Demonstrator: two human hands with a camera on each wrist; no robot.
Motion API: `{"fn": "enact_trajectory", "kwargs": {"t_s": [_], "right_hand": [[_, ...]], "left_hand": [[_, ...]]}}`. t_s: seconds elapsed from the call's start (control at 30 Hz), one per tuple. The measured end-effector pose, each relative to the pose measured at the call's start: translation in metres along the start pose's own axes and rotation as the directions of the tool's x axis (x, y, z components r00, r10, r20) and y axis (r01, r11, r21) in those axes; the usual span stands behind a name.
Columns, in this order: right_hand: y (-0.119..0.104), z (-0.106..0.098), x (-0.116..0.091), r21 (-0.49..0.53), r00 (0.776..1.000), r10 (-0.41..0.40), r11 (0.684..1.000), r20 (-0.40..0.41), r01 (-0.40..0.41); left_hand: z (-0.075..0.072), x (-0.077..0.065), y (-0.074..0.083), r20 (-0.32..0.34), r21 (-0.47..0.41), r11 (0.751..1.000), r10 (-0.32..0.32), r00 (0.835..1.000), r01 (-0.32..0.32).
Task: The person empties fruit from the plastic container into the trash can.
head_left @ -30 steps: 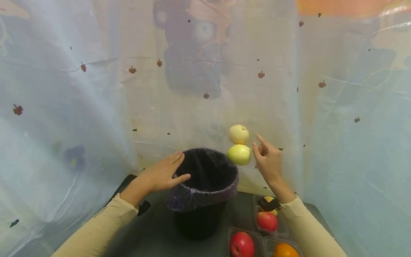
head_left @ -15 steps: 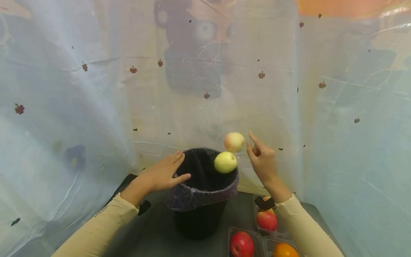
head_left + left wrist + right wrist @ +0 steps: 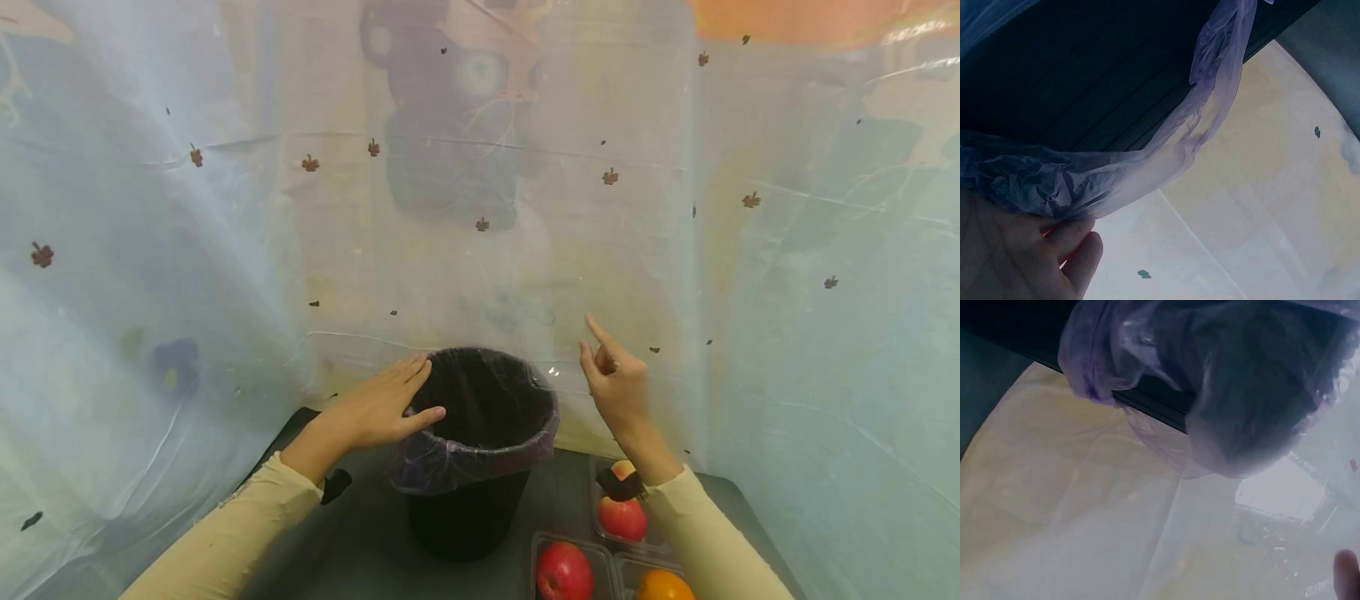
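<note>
The bin (image 3: 461,521) looks like matt, finely ridged plastic; its liner (image 3: 468,467) is thin, glossy film, crinkled and see-through. From the bin, at twelve o'clock, hangs a creased plastic sheet (image 3: 480,283), shiny towards two. The desk (image 3: 341,550) is smooth and matt. At five o'clock, a smooth, softly glossy apple (image 3: 564,571) sits in a clear plastic box (image 3: 600,552). The sleeves (image 3: 232,533), at eight and four, are matt, wrinkled cloth.

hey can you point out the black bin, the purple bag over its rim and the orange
Black bin (image 3: 467,521): head view, on the front of its lower wall.
Purple bag (image 3: 468,464): head view, on its front fold below the rim.
Orange (image 3: 665,586): head view, on its visible upper part.
</note>
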State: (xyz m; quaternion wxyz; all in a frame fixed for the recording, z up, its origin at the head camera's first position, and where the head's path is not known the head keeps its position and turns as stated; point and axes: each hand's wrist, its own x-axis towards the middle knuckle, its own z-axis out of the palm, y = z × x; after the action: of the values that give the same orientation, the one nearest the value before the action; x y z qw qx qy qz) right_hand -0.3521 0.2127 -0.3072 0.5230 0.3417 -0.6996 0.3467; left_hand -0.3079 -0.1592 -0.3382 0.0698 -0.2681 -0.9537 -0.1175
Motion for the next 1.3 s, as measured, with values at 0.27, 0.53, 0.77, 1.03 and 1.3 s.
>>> {"fn": "enact_trajectory", "kwargs": {"t_s": [0.27, 0.53, 0.77, 1.03, 1.3], "right_hand": [[-0.022, -0.025, -0.004, 0.126, 0.961, 0.267, 0.958, -0.066, -0.258], [-0.005, -0.051, -0.026, 0.200, 0.913, 0.404, 0.900, -0.053, -0.387], [0.026, -0.078, -0.060, 0.221, 0.869, 0.493, 0.854, -0.052, -0.471], [0.045, -0.111, -0.101, 0.225, 0.747, 0.664, 0.732, -0.024, -0.643], [0.069, -0.149, -0.147, 0.042, 0.670, 0.743, 0.670, -0.019, -0.741]], "left_hand": [[0.000, 0.002, 0.001, 0.004, 0.006, 1.000, -0.004, 1.000, 0.004], [0.000, 0.001, -0.001, -0.004, 0.009, 1.000, -0.013, 1.000, 0.013], [0.002, 0.003, -0.001, -0.006, 0.041, 0.999, -0.011, 1.000, 0.011], [0.001, 0.001, 0.000, -0.002, 0.027, 1.000, -0.016, 1.000, 0.016], [-0.001, 0.002, 0.003, -0.006, 0.038, 0.999, 0.003, 1.000, -0.002]]}}
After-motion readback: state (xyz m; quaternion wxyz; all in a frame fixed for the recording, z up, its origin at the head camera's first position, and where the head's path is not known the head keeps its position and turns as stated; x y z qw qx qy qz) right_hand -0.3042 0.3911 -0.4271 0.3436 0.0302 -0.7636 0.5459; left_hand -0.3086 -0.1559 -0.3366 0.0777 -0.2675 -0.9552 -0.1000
